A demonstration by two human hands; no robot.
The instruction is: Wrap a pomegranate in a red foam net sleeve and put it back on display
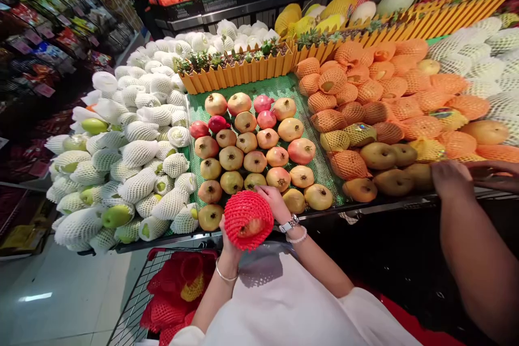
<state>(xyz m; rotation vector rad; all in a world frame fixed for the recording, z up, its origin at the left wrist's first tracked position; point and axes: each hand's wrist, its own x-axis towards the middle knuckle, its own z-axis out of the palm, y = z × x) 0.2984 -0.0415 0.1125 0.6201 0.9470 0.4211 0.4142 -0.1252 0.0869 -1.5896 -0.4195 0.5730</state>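
Fruit in white foam nets (133,173) fills the far left of the display, some green skins showing through the mesh. Below it, at the bottom left, we see a wire cart (133,303) with red nets (170,292) and a yellow one heaped inside. Next comes the green mat (324,167) carrying bare pomegranates (251,146) in rows. Just in front of that mat, our left hand (229,240) comes up from below and is mostly hidden behind a pomegranate in a red foam net (248,220); we judge it closed around the fruit from underneath, though the fingers cannot be seen. Our right hand (275,203), with a watch and a bead bracelet at the wrist, grips the right edge of the same net, fingers curled over it, right beside the front row of fruit. Further right lie fruit in orange nets (365,97) and brown pears (385,159). At the far right another person's hand (452,178) rests flat on the pears' edge, its arm reaching in from the frame's side.
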